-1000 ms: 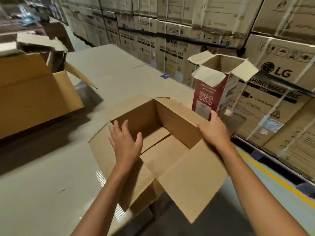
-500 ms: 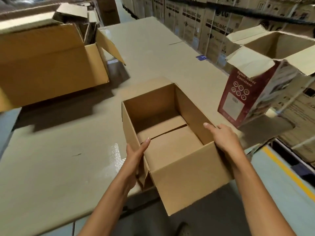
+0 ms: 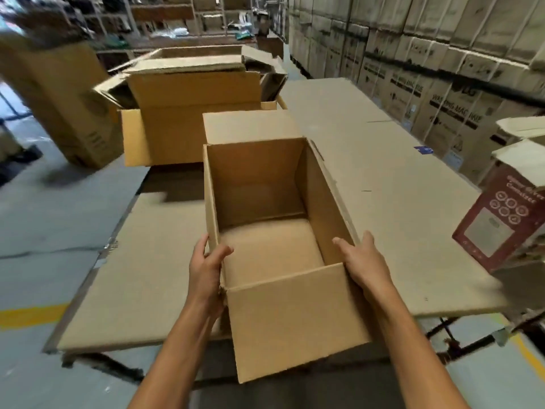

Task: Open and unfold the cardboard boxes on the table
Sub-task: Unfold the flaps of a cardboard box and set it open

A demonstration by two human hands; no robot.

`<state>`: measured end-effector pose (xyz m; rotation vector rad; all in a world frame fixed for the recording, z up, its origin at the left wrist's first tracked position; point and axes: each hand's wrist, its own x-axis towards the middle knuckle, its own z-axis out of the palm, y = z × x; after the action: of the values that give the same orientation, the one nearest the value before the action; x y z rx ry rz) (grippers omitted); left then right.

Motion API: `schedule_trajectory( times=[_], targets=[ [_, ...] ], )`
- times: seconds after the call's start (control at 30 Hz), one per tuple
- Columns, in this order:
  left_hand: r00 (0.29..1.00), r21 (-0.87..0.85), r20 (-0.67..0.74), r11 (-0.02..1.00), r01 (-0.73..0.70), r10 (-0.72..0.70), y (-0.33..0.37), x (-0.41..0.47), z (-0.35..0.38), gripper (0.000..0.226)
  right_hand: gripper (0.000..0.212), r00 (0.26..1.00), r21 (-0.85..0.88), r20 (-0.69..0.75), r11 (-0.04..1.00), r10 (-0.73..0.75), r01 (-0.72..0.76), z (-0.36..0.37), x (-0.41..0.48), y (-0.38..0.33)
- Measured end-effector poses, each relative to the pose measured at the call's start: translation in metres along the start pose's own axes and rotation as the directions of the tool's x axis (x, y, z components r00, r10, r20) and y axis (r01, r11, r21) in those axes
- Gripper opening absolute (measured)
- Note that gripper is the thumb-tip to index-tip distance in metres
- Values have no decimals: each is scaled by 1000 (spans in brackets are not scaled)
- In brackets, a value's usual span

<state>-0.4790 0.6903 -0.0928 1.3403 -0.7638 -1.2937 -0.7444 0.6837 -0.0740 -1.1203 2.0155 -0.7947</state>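
An open brown cardboard box (image 3: pixel 259 184) stands upright at the near edge of the table (image 3: pixel 398 202), its near flap hanging down toward me and its far flap standing up. My left hand (image 3: pixel 206 270) grips the box's left wall near the front corner, thumb inside and fingers outside. My right hand (image 3: pixel 362 261) holds the right wall, thumb over the rim, fingers outside. The box is empty, its bottom flaps closed. A larger open brown box (image 3: pixel 188 125) sits behind it on the table's far left.
A red and white printed box (image 3: pixel 501 219) with open top flaps stands at the table's right edge. Stacked washing machine cartons (image 3: pixel 442 93) line the right side. A tall carton (image 3: pixel 67 107) leans on the floor at left. A yellow floor line (image 3: pixel 26 314) runs left.
The box has been turned so its long side points away from me. Both hands shifted from the flaps and rim to gripping the side walls. The view swung left.
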Motion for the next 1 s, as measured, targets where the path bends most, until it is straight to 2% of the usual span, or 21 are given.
schedule_trajectory(
  times=[0.07,0.17,0.3,0.5,0.6,0.63,0.7,0.8,0.9,1.0],
  targets=[
    [996,-31,-71,998,-63,61,19,-4,-53,78,93,995,-53,102,999,9,-4,43,-20,-25],
    [969,-48,-204,987,-155,143,41,-18,-139,97,99,970,-63,245,998,-14,31,116,-59,-60],
    [896,-67,-397,968,-243,197,55,-47,-261,83,97,908,-49,410,991,-91,121,220,-116,-108],
    [763,-144,-623,933,-329,173,57,-103,-416,74,67,791,40,555,958,-257,284,354,-208,-166],
    [700,-153,-700,927,-343,143,55,-124,-473,47,43,716,129,608,933,-342,336,410,-244,-185],
    [684,-151,-718,929,-339,133,53,-127,-492,44,33,692,145,631,930,-350,338,427,-254,-190],
    [659,-159,-746,933,-324,101,48,-132,-526,53,25,660,157,668,932,-344,326,458,-271,-199],
    [643,-201,-765,942,-268,20,38,-125,-571,65,34,656,165,688,947,-311,276,510,-281,-207],
    [633,-201,-773,961,-192,-35,27,-103,-611,89,37,657,155,707,964,-261,217,558,-282,-216],
    [613,-209,-786,968,-142,-80,18,-68,-652,104,40,672,141,705,973,-227,181,609,-272,-229]
  ],
)
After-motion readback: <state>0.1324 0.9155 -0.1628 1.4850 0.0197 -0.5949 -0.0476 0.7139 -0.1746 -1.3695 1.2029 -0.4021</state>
